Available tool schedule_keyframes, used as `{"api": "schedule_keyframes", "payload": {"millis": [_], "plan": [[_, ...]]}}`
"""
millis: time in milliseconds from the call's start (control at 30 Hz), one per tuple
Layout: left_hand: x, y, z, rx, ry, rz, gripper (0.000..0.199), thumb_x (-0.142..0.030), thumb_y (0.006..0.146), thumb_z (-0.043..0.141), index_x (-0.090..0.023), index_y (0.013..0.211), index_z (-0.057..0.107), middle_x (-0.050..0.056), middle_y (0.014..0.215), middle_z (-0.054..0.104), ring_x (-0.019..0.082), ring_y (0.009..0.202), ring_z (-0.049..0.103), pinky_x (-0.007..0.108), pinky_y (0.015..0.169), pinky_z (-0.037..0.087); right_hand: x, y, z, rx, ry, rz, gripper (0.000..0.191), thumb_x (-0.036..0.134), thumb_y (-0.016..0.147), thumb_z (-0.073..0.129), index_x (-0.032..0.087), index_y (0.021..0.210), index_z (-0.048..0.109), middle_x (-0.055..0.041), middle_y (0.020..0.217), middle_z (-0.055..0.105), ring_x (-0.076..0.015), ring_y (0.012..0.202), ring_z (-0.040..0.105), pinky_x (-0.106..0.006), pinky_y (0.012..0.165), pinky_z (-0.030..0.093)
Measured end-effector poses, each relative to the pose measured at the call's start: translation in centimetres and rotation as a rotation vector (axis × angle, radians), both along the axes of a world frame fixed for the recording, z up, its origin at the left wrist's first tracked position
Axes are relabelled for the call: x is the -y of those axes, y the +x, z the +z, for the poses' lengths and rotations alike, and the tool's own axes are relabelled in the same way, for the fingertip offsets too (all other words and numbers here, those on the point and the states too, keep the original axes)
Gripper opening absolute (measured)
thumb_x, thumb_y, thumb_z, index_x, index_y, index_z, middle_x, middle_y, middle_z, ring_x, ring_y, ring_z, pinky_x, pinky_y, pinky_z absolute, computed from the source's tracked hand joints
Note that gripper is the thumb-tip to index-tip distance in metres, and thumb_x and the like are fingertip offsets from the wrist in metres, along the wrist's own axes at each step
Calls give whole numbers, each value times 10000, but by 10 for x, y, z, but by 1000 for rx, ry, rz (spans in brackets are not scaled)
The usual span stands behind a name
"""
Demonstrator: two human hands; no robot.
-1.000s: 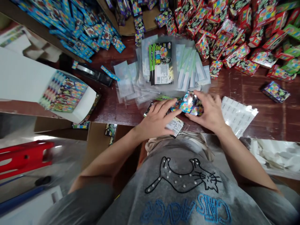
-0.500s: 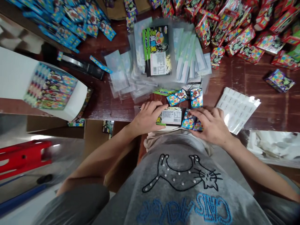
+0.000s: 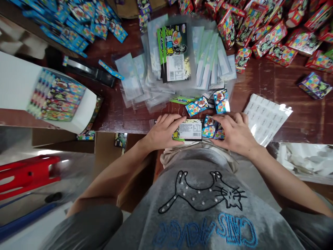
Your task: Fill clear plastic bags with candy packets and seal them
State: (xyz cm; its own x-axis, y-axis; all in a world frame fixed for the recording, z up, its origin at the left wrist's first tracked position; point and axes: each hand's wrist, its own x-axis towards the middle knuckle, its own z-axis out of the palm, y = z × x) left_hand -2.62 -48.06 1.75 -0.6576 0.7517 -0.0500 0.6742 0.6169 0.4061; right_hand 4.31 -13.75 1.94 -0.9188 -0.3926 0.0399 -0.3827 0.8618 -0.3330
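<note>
My left hand [image 3: 166, 130] is closed on the left end of a black-and-green printed packet [image 3: 190, 129] with a white label, at the table's front edge. Against the packet's right end stand a small blue candy box [image 3: 208, 127] and a purple candy box [image 3: 220, 133]. My right hand [image 3: 234, 131] grips these two boxes from the right, its fingers covering part of them. Whether the boxes touch the packet or enter it, I cannot tell. Two loose blue boxes, one tilted [image 3: 197, 106] and one more upright [image 3: 221, 101], lie just beyond.
Clear plastic bags and printed packets [image 3: 177, 52] are piled behind my hands. Red boxes [image 3: 270, 40] heap at the back right, blue ones [image 3: 75, 24] at the back left. A sticker sheet [image 3: 266, 118] lies right; a white carton [image 3: 85, 104] of boxes stands left.
The boxes under my right hand have shifted slightly away from me along the packet's end. The loose blue box beyond them has moved a little farther back and tilted.
</note>
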Motion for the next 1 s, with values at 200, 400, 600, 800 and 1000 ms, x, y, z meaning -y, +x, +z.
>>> {"api": "schedule_keyframes", "payload": {"millis": [200, 400, 600, 800, 1000], "plan": [[-7, 2, -5, -5, 26, 18, 956, -501, 825, 902, -163, 1631, 513, 198, 1478, 629, 402, 1332, 587, 562, 1180, 461, 9, 6, -2, 3, -25, 83, 742, 623, 954, 730, 181, 1523, 554, -159, 1422, 730, -408, 1232, 564, -610, 1120, 368], [-12, 0, -11, 22, 34, -13, 955, -519, 822, 895, -167, 1628, 521, 191, 1489, 625, 398, 1331, 574, 559, 1177, 448, -3, 3, -7, 29, -120, 168, 972, 719, 944, 718, 150, 1659, 389, -251, 1656, 530, -448, 1393, 550, -615, 1139, 449], [-17, 0, -11, 68, 18, 15, 992, -535, 804, 912, -205, 1647, 508, 177, 1514, 611, 396, 1343, 552, 552, 1174, 433, -25, -1, -9, 65, -183, 225, 749, 541, 1016, 693, 139, 1610, 475, -252, 1522, 593, -430, 1393, 569, -627, 1160, 490], [-26, 1, -11, 85, 30, -6, 963, -547, 826, 896, -165, 1630, 526, 180, 1512, 615, 379, 1353, 544, 528, 1208, 428, -21, -19, -18, 95, -227, 220, 790, 685, 969, 708, 191, 1563, 546, -212, 1536, 609, -415, 1350, 588, -633, 1141, 498], [-31, 6, -12, -15, 2, 134, 945, -504, 813, 901, -197, 1625, 527, 179, 1474, 633, 393, 1318, 590, 545, 1167, 469, 2, -17, -13, 90, -148, 10, 593, 709, 945, 730, 203, 1251, 751, -151, 1220, 778, -357, 1111, 660, -540, 967, 502]]}}
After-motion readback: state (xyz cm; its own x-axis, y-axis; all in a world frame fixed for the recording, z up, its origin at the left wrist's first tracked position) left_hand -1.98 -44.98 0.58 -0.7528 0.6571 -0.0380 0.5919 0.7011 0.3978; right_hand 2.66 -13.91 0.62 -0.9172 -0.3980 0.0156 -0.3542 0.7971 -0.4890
